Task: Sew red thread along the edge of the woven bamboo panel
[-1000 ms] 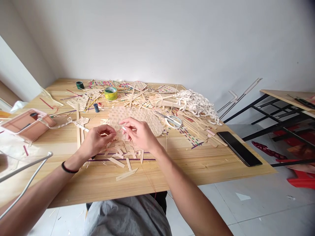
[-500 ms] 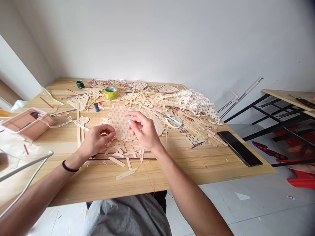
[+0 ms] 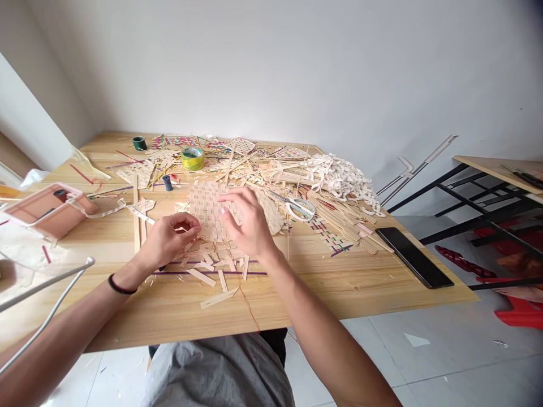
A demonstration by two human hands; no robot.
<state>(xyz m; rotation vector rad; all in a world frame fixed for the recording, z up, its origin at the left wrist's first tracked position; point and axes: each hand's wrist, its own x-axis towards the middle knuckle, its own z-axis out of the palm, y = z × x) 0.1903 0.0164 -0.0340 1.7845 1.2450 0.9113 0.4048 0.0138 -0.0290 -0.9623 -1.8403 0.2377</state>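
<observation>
My left hand is above the table, thumb and fingertips pinched on something too small to make out, perhaps a needle or thread. My right hand hovers to its right, fingers curved and apart from the thumb, over a pale woven piece. A thin red thread runs down over the table's front edge to the grey cloth on my lap. Short cut strips lie below my hands.
Scissors and a pile of white loops lie right of my hands. A phone lies near the right edge. Yellow tape, a blue spool and a pink basket are at the back and left.
My right hand has turned slightly and its fingers have shifted a little up and left. The red thread now hangs further left and looser. My left hand stays almost where it was.
</observation>
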